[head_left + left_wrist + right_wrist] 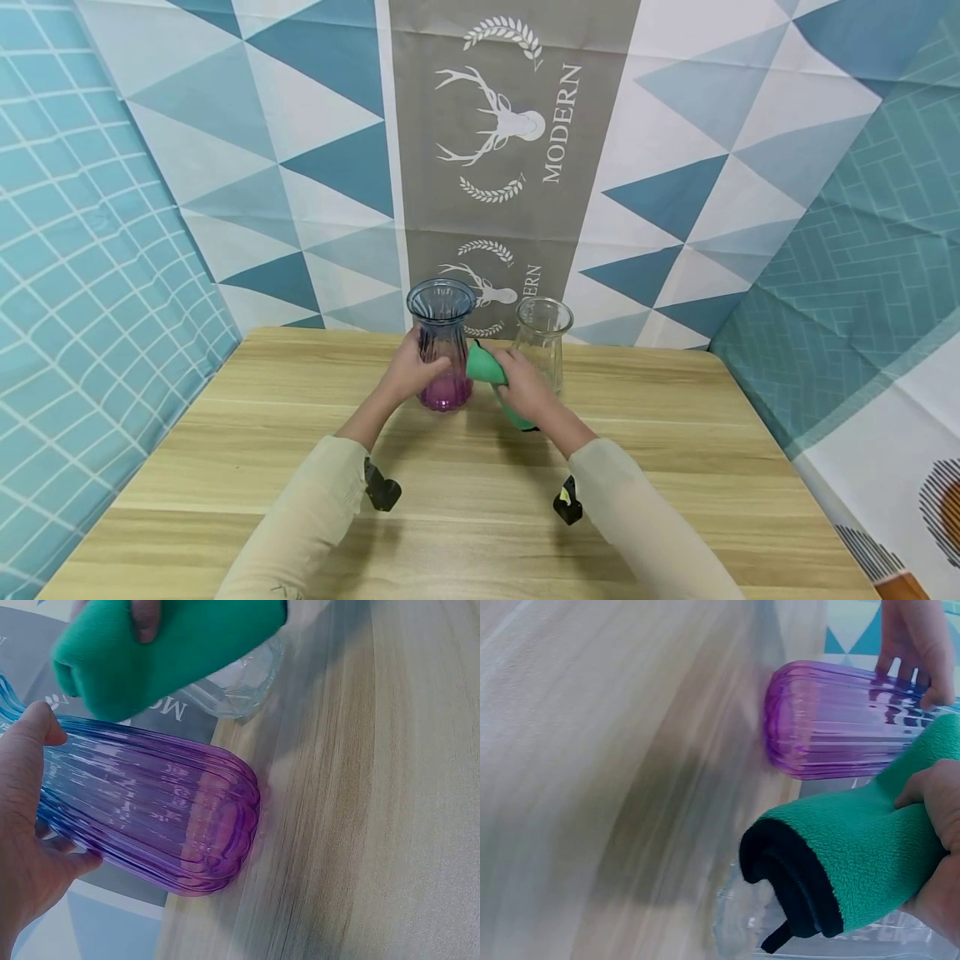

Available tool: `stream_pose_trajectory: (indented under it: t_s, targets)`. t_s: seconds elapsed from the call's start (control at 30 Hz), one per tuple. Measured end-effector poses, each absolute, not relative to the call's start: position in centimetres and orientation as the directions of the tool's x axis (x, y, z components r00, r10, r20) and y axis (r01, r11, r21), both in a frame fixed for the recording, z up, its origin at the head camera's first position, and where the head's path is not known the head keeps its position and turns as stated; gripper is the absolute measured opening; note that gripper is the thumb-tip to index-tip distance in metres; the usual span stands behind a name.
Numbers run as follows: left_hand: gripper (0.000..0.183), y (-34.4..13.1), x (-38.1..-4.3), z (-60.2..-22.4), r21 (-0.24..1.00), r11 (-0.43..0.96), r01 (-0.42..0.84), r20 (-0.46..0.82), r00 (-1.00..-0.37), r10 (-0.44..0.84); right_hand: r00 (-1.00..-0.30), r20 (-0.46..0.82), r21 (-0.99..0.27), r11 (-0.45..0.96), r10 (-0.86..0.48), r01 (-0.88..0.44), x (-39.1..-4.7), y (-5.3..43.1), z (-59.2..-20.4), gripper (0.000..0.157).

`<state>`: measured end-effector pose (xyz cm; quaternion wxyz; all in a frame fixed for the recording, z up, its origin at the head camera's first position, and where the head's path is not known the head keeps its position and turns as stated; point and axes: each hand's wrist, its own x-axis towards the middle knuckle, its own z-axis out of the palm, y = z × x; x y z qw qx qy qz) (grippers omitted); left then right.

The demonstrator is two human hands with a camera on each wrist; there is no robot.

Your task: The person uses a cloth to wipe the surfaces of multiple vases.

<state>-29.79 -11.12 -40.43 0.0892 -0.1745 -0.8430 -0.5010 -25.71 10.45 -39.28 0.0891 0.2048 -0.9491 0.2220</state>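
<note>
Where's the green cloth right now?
Head view, near the middle: the green cloth is gripped in the right hand, just right of the blue-and-purple vase and in front of the clear vase.

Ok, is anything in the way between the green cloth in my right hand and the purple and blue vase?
Nothing visible is. The green cloth is right beside the purple and blue vase; the clear vase stands to the right, and your left hand grips the coloured vase from its left.
</note>
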Motion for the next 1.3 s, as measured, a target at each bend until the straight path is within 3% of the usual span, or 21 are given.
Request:
stream_pose_trajectory:
  t_s: [0.3, 0.57, 0.97, 1.3]
  targets:
    - [0.063, -11.2, -29.9, -40.5, 0.81, 0.425, 0.404, 0.344, -0.914, 0.215, -0.874, 0.4, -0.395, 0.808, -0.277, -0.437, -25.3, 9.8, -38.0, 0.073]
    - [0.065, -11.2, -29.6, -40.5, 0.813, 0.416, 0.407, 0.347, -0.913, 0.216, -0.834, 0.457, -0.354, 0.797, -0.309, -0.49, -25.2, 8.9, -38.2, 0.07]
    - [0.064, -11.2, -29.6, -40.4, 0.816, 0.411, 0.407, 0.341, -0.912, 0.227, -0.853, 0.398, -0.285, 0.838, -0.338, -0.465, -25.2, 8.3, -39.1, 0.073]
    - [0.071, -11.3, -29.6, -40.3, 0.824, 0.416, 0.383, 0.313, -0.922, 0.228, -0.887, 0.275, -0.24, 0.867, -0.371, -0.437, -25.1, 8.7, -40.2, 0.069]
